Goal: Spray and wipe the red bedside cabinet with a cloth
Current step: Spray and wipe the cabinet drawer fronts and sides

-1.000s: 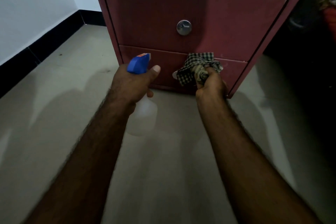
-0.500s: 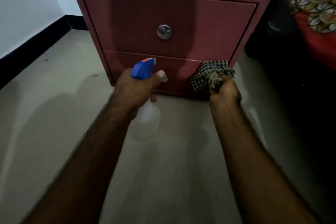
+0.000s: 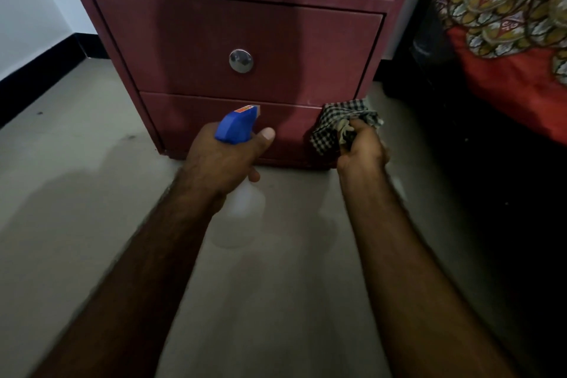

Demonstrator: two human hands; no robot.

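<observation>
Two bare forearms reach up from the bottom edge over a pale floor [image 3: 76,187]. In the centre of the frame the left hand [image 3: 219,163] grips a spray bottle [image 3: 237,129]. Its fingers are curled round the neck and the thumb lies along the side of the blue spray head. The clear body of the bottle hangs below the hand. The nozzle points at the lower drawer [image 3: 184,120] of the red bedside cabinet [image 3: 245,24].

Right of centre, the right hand [image 3: 363,152] holds a bunched black-and-white checked cloth [image 3: 329,126], its fingers closed tight round the fabric. The cloth sits at the right end of the lower drawer front. Whether it presses on the wood I cannot tell.

The cabinet fills the upper middle of the frame and stands on the floor. Its upper drawer carries a round metal knob [image 3: 241,61]. A white wall [image 3: 27,9] with a black skirting [image 3: 40,83] runs along the upper left. At the upper right lies a bed with a red patterned cover [image 3: 503,18].
</observation>
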